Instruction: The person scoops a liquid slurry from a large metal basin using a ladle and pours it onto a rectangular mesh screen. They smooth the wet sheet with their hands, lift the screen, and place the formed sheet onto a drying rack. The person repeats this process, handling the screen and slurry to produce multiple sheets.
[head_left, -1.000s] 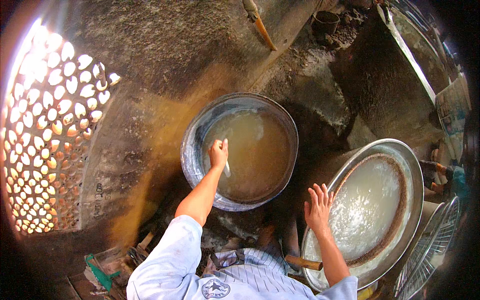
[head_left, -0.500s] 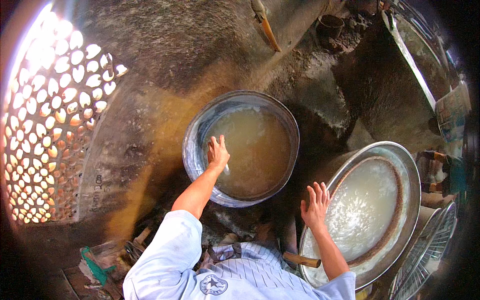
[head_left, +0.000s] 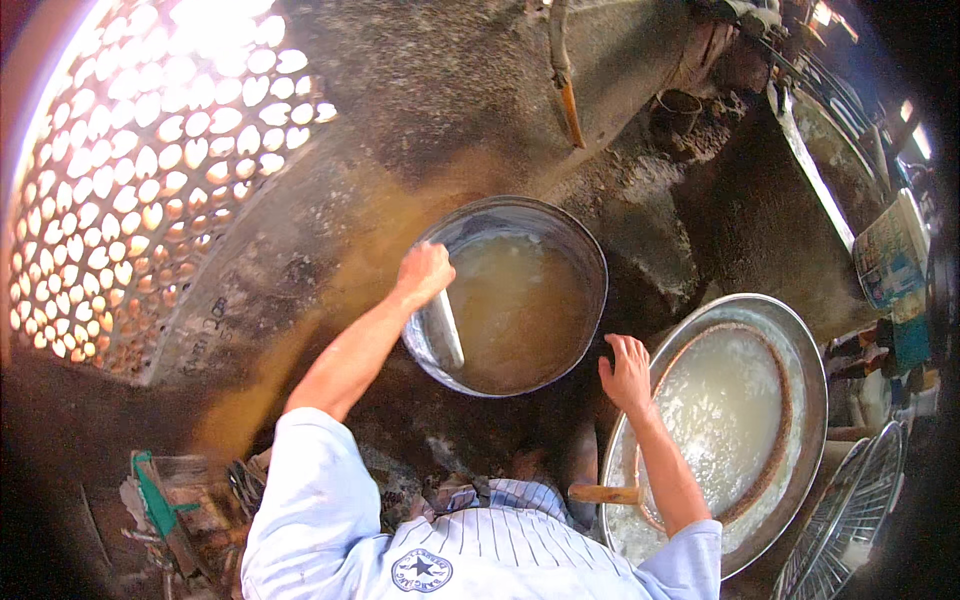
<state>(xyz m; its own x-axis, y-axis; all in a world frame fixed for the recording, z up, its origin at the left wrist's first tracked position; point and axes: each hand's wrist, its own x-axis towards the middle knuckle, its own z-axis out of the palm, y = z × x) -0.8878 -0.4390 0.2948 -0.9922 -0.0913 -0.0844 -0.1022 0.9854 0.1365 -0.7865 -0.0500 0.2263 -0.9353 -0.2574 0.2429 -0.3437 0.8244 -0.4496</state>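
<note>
My left hand is closed on a long, pale, flat paddle-like tool, at the left rim of a round dark metal pot holding cloudy brownish liquid. The tool slants down into the pot. My right hand is open with bent fingers, beside the upper left rim of a wide steel pan of whitish liquid, which has a brown ring inside. A wooden handle sticks out at that pan's lower left.
A bright perforated wall fills the left. A wire rack stands at the right edge, below a printed container. A small bucket sits at the back. Tools with a green piece lie at lower left.
My left hand has risen toward the pot's upper left rim, and more of the pale tool shows. My right hand has moved slightly up, fingers more bent. The view has shifted.
</note>
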